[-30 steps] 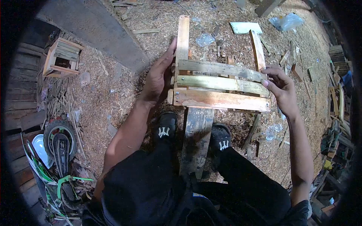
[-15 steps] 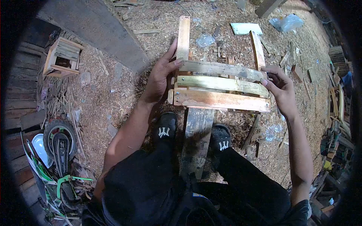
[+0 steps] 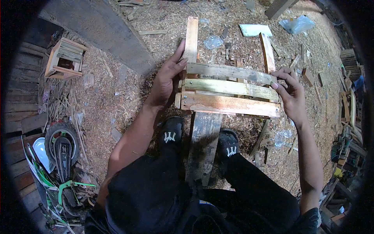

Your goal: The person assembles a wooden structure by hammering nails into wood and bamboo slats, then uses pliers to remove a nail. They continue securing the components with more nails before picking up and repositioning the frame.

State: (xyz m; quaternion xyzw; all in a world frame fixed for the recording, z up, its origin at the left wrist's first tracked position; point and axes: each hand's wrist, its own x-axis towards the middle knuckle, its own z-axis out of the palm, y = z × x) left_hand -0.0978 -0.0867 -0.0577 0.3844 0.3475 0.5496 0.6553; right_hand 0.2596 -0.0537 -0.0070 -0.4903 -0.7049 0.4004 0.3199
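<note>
A small slatted wooden frame rests on a dark plank between my feet. Two uprights, a left post and a right post, stick out from its far side. Across it run a reddish front slat, a pale yellow slat with a screw or nail head at its left end, and a greyish slat farthest back. My left hand is closed around the frame's left side, its thumb by the greyish slat's left end. With thumb and fingers, my right hand pinches that slat's right end.
Wood shavings and offcuts cover the ground. A small wooden box stands at the upper left, below a thick beam. A small bike lies at the left. Beyond the frame are a pale board and a plastic bag.
Almost nothing differs. The frame appears slightly farther right in view, and both hands keep their grip at its two sides.
</note>
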